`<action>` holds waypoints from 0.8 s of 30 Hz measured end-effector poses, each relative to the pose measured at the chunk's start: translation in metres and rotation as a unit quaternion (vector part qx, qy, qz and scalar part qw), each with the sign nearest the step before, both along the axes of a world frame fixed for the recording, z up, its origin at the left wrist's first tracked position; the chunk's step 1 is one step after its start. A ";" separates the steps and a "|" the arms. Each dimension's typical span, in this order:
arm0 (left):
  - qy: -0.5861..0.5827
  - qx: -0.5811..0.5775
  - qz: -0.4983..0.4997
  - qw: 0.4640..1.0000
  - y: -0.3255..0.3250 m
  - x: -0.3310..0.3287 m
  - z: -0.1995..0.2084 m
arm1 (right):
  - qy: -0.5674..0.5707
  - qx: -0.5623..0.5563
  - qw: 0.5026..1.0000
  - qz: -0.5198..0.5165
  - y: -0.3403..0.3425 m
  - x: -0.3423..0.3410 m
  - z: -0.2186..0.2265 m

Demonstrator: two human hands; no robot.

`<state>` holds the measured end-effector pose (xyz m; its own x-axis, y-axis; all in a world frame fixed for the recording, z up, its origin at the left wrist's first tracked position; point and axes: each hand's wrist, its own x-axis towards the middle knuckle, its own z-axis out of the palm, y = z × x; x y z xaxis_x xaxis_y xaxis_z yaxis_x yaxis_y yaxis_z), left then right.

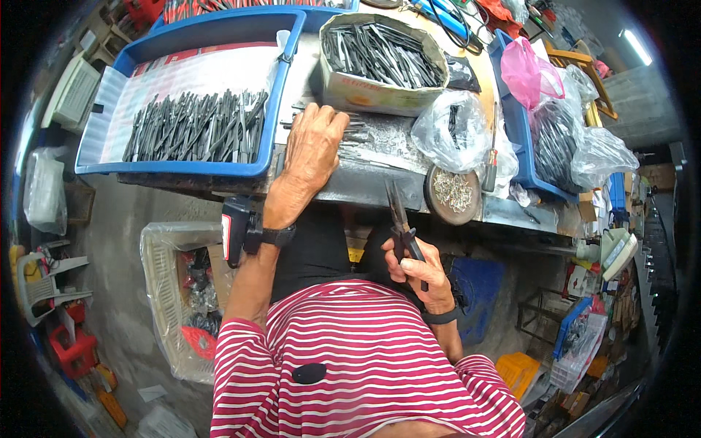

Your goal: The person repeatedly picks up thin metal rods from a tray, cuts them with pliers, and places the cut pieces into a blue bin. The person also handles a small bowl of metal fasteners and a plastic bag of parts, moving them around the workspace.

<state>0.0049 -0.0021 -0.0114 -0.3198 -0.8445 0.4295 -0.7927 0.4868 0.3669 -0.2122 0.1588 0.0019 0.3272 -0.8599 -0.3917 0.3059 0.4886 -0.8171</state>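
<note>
My right hand grips a pair of long-nose pliers with dark handles, held in front of the bench edge. The tips of the pliers point away from me and stand slightly apart. On the bench, my left hand is closed, its curled fingers reaching down among thin dark metal pieces. Its fingertips are hidden, so whatever it holds does not show. Just beyond these pieces stands a box heaped with dark metal pieces.
At left, a blue tray holds rows of dark tools. A round dish of small metal pins, a clear plastic bag and a screwdriver lie at right. Past them is a blue bin with bagged dark parts.
</note>
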 end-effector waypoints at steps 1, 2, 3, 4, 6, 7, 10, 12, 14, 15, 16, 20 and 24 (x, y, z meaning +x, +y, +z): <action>-0.005 -0.012 -0.013 1.000 -0.002 0.000 -0.002 | 0.001 -0.004 1.000 0.000 0.000 0.000 0.000; -0.008 -0.026 -0.026 0.999 -0.004 -0.001 -0.005 | 0.000 -0.008 1.000 -0.002 0.000 0.001 0.000; -0.010 -0.049 -0.029 0.998 -0.007 -0.003 -0.007 | -0.002 -0.011 1.000 -0.003 0.000 0.001 0.001; -0.007 -0.056 -0.035 0.998 -0.009 -0.003 -0.009 | -0.007 -0.011 1.000 -0.003 -0.001 0.001 0.001; -0.006 -0.060 -0.049 0.997 -0.011 -0.002 -0.012 | -0.023 -0.006 1.000 -0.006 -0.002 0.002 0.002; -0.014 -0.057 -0.048 0.997 -0.011 -0.003 -0.013 | -0.019 -0.005 1.000 -0.005 -0.002 0.003 0.002; -0.040 -0.050 -0.041 0.997 -0.011 -0.005 -0.014 | -0.009 -0.002 1.000 -0.007 -0.002 0.005 0.002; -0.060 -0.043 -0.033 0.997 -0.010 -0.006 -0.013 | 0.007 -0.004 1.000 -0.012 -0.002 0.006 0.002; -0.094 -0.038 -0.031 0.994 -0.006 -0.006 -0.012 | 0.009 -0.010 1.000 -0.011 -0.002 0.005 0.002; -0.103 -0.044 -0.028 0.993 -0.004 -0.006 -0.011 | 0.010 -0.013 1.000 -0.010 -0.002 0.005 0.002; -0.097 -0.047 -0.031 0.994 -0.002 -0.007 -0.011 | 0.013 -0.016 1.000 -0.010 -0.003 0.005 0.002; -0.072 -0.059 -0.047 0.995 0.003 -0.006 -0.013 | 0.025 -0.023 0.999 -0.009 -0.004 0.007 0.001; -0.025 -0.071 -0.043 0.996 0.004 -0.003 -0.007 | 0.041 -0.037 0.998 -0.008 -0.007 0.008 0.002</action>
<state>0.0020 0.0015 -0.0185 -0.4128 -0.7445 0.5247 -0.7607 0.5986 0.2510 -0.2041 0.1520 0.0038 0.2828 -0.8921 -0.3525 0.2439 0.4223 -0.8730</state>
